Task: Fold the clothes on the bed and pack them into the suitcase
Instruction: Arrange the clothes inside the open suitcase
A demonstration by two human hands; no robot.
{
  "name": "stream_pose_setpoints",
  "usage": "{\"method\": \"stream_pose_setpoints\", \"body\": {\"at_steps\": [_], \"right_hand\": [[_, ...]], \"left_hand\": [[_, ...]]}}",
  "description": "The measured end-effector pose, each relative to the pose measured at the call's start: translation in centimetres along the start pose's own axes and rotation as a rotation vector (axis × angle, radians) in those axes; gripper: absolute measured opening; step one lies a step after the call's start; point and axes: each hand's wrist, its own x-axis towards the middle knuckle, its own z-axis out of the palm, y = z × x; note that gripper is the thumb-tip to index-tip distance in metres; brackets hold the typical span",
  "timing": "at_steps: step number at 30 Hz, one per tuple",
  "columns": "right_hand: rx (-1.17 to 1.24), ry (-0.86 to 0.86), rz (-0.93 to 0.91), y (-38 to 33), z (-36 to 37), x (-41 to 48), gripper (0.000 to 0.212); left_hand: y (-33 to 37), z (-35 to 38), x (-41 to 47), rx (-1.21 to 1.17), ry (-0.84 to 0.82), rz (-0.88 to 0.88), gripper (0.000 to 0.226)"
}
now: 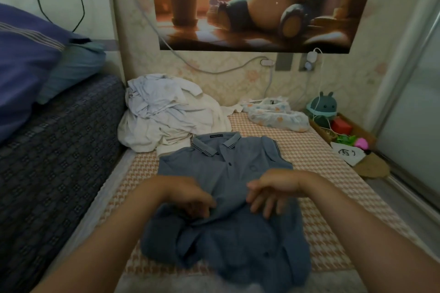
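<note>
- The blue polo shirt [226, 173] lies front-up on the bed [321, 221], on the checkered cover. Its collar points toward the wall.
- The top half is pretty flat, but the bottom half is bunched and rumpled. The hem gets soft and blurry near the lower edge of the shot.
- The left hand [192, 200] is on the shirt's midsection with its fingers curled down into the fabric. It's blurry, so I can't tell if it's pinching the cloth or just pressing on it.
- The right hand [273, 192] is just beside it, fingers loose and spread, with the tips on the shirt. It isn't gripping anything, and it's smeared too.
- Both forearms are cut off by the bottom corners.
- A pile of white clothes [166, 116] sits behind the shirt and touches its left shoulder. It's too crumpled to count the pieces.
- There's a floral-print fabric thing [278, 114] by the wall, and I can't tell what it is.
- A basket [364, 134] at the right edge of the bed holds a green round toy [322, 108] and some small colourful bits I can't make out.
- A purple pillow [23, 54] on the left is partly out of frame.
- The poster [262, 2] above is cropped at the top.
</note>
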Motion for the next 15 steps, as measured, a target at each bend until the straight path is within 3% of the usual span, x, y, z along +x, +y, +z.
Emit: {"method": "stream_pose_setpoints", "body": {"at_steps": [3,5,7,12,15], "right_hand": [[-0.038,0.712,-0.187,2.5,-2.7,1.5,0.027],[-0.187,0.969,-0.138,5.1,-4.7,3.1,0.022],[-0.266,0.984,-0.084,7.6,-5.8,4.9,0.027],[-0.438,0.922,0.085,10.4,-7.0,8.1,0.051],[-0.346,0.927,-0.006,11.0,-7.5,8.9,0.045]], "left_hand": [[2.1,0.5,2.4,0.116,0.300,0.211,0.028],[4.3,1.0,4.9,0.184,0.420,0.318,0.016],[6.8,1.7,7.8,0.183,0.476,0.344,0.019],[10.0,3.9,14.6,0.266,0.451,0.232,0.065],[10.1,4.4,16.9,0.246,0.387,0.281,0.046]]}}
